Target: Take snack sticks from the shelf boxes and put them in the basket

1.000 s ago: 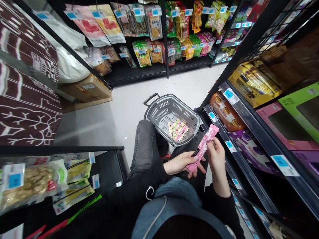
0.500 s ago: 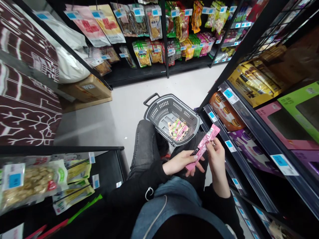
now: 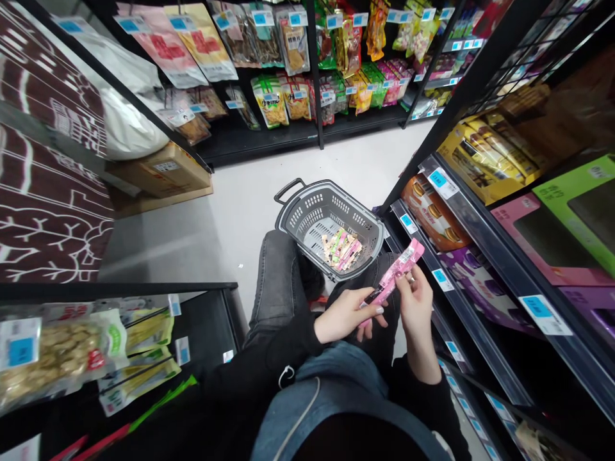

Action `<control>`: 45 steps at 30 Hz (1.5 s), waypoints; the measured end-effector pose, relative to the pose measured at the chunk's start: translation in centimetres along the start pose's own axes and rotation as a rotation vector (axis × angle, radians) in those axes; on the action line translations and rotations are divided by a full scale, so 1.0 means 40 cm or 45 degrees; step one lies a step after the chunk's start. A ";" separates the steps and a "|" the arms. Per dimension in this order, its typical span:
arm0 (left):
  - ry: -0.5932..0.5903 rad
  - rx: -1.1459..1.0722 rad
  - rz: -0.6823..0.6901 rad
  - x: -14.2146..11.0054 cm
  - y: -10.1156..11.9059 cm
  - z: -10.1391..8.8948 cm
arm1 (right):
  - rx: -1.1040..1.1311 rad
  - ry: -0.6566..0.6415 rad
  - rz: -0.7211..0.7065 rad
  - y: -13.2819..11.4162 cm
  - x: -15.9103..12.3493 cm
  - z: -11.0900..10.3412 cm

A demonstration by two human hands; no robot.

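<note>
Nearby, basket (image 3: 311, 211) of small packets (image 3: 341, 250), shelf (image 3: 494, 250) right, carton (image 3: 156, 171) farther left, both hands (image 3: 343, 315) gripping pink packet (image 3: 405, 259).

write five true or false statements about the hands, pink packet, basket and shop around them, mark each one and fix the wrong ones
1. The left hand and the right hand are both on the pink packet. True.
2. The right hand is reaching inside the basket. False: it is at the pink packet, outside the basket.
3. Small packets lie inside the basket. True.
4. The basket's handle is bright yellow. False: it is dark, near black.
5. A brown carton shows just below a white bag at the picture's left. True.
</note>
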State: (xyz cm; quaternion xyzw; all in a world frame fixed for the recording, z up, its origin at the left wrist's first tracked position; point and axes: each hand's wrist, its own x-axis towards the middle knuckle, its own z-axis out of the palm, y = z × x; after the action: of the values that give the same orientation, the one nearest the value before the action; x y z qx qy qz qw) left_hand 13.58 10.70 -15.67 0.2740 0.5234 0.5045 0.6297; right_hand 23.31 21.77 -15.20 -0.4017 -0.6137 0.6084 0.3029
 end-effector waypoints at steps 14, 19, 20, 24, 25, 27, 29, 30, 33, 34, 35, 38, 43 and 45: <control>0.209 0.937 0.212 -0.009 -0.016 0.030 | -0.287 0.226 -0.154 0.023 0.025 0.032; 0.601 0.362 0.366 0.015 0.064 -0.045 | -0.664 -0.041 -0.397 0.042 0.012 0.016; 0.632 0.261 0.386 0.022 0.073 -0.052 | -0.672 -0.081 -0.416 0.046 0.007 0.022; 0.707 0.111 0.392 0.039 0.075 -0.052 | -0.728 -0.031 -0.461 0.065 -0.015 0.054; 0.733 0.130 0.406 0.039 0.071 -0.048 | -0.753 0.021 -0.479 0.070 -0.019 0.060; 0.776 0.198 0.449 0.038 0.063 -0.040 | -0.811 0.106 -0.511 0.077 -0.024 0.067; 0.806 0.250 0.487 0.036 0.055 -0.033 | -0.861 0.142 -0.519 0.079 -0.026 0.071; 0.815 0.263 0.499 0.036 0.053 -0.030 | -0.876 0.147 -0.519 0.079 -0.026 0.072; 0.858 0.313 0.529 0.036 0.049 -0.020 | -0.908 0.158 -0.540 0.076 -0.023 0.074; 0.878 0.352 0.542 0.035 0.050 -0.017 | -0.922 0.161 -0.553 0.076 -0.023 0.074; 0.900 0.398 0.558 0.034 0.051 -0.014 | -0.940 0.164 -0.564 0.075 -0.022 0.073; 0.950 0.500 0.596 0.031 0.056 -0.008 | -0.963 0.177 -0.596 0.073 -0.022 0.069; 0.874 0.304 0.559 0.035 0.066 -0.014 | -1.157 0.255 -0.866 0.056 -0.023 0.063; 0.770 0.140 0.528 0.039 0.074 -0.023 | -1.312 0.300 -1.063 0.044 -0.022 0.063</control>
State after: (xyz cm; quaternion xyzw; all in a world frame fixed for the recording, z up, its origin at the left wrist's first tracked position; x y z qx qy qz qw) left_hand 11.61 12.98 -13.97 0.2462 0.6455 0.6507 0.3151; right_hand 21.79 19.64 -17.05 -0.2877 -0.8923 0.0218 0.3472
